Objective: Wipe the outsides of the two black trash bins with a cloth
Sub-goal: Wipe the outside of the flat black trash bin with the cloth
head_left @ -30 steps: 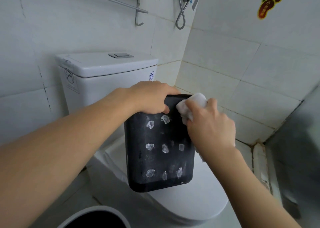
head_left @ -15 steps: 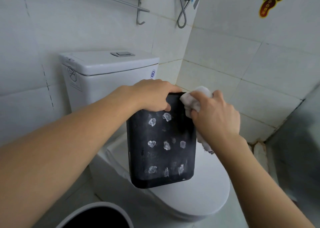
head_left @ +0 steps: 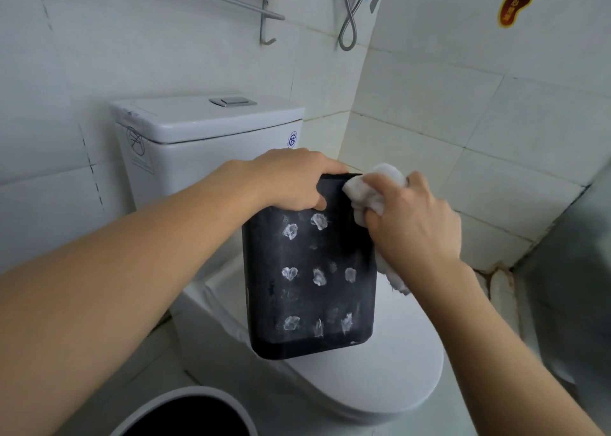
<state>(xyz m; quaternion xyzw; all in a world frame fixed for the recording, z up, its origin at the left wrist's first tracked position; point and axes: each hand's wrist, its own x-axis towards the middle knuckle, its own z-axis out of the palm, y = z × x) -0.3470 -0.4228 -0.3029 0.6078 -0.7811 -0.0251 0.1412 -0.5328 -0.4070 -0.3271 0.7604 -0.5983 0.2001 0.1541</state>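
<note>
Both arms reach fwd over closed toilet lid point(head_left: 390, 363). Left hand point(head_left: 291, 179) curled over top edge of black bin point(head_left: 310, 283), gripping it, bin above lid. Right hand point(head_left: 413, 224) clenched round white cloth point(head_left: 370, 191), pressing it on bin's upper right edge

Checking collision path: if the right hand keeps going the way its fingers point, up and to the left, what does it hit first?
The right hand already presses the white cloth against the black bin at its upper right edge. Beyond that, probably the left hand gripping the rim; depth is unclear.
</note>
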